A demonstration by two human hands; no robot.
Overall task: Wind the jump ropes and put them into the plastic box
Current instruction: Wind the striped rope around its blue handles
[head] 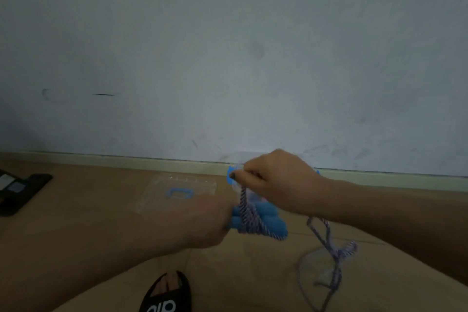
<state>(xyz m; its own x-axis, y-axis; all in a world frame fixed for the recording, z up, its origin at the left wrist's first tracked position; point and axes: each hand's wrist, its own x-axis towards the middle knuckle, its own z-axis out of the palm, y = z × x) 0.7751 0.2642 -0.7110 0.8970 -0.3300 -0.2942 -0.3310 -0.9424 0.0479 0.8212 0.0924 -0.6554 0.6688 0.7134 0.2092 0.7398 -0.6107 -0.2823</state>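
Winding was mid-turn: the jump rope (249, 220), a twisted purple-and-white cord, sat in several loops around a pair of blue foam handles (263, 220) held in the air above the floor, low in the middle of the view. Motion blur smeared the bundle, so the loop count and the handle ends were hard to make out. The left hand (202, 220) gripped the handles from the left, fingers curled round them; most of those fingers were hidden behind the foam. The right hand (273, 180) was above the bundle, thumb and fingers pinching a strand of the cord and pulling it up taut. Loose rope hung off below the right wrist in a tangle toward the floor (101, 197), its tail cut off by the bottom edge. The plastic box (234, 177) was almost entirely hidden behind the right hand; only a blue latch and a bit of clear wall showed at the skirting board. A clear lid (177, 194) with a blue handle lay flat on the floor to the left. A black sandal (166, 296) on a foot was cropped at the bottom. A dark flat object (22, 191) at far left was too blurred to identify.
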